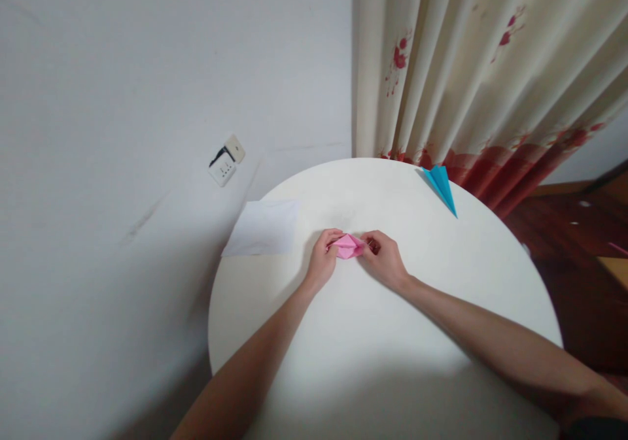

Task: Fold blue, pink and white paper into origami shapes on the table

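Note:
A small folded piece of pink paper [348, 246] sits between my two hands near the middle of the round white table [392, 335]. My left hand [324, 257] grips its left end, thumb in front and fingers behind. At the other end, my right hand [384, 257] pinches the right tip between thumb and curled fingers. Creases run across the paper, and its middle bulges into a pointed, boat-like shape. Both ends are partly hidden by my fingers.
A blue paper plane [442, 188] lies at the table's far right edge. White paper sheets [265, 227] lie at the left edge, by the wall with a socket [223, 169]. A patterned curtain [456, 74] hangs behind the table.

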Demonstrator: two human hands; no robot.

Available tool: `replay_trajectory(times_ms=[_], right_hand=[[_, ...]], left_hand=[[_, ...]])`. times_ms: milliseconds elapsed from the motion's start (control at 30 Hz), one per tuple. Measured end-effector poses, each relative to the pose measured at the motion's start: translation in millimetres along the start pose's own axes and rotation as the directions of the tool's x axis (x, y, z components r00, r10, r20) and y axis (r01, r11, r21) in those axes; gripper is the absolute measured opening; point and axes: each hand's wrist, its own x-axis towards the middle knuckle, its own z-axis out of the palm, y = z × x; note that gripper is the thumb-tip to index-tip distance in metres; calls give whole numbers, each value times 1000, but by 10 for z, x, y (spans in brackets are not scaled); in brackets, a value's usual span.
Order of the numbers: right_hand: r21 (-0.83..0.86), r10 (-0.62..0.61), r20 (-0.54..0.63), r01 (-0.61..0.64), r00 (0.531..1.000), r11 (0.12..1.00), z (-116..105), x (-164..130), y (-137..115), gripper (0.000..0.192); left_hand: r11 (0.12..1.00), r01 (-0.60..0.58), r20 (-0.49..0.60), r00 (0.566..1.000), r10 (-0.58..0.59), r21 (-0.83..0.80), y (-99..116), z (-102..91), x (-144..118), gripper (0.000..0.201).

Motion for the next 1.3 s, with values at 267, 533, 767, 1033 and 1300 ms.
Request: replay_trajectory(times_ms=[267,533,767,1033,1300], right_hand=[[8,12,-17,-12,1000,1000,3,2,39,10],[-68,-50,49,53,998,996,-2,-36,-47,17],[-204,-126,134,152,983,967,-38,-88,-115,24],[-282,-147,177,193,973,940,-96,-121,-147,28],[-322,-215,239,286,947,902,-94,-178,-219,14]], left_hand=[[998,28,-45,999,-26,56,18,-25,37,28],[982,-34,-117,992,57,186,-9,-39,39,9],[982,-53,-131,988,77,179,-27,-46,15,17],[990,-75,-202,975,98,118,-44,-89,25,23],[999,-22,-226,974,14,-36,-106,-74,36,41]])
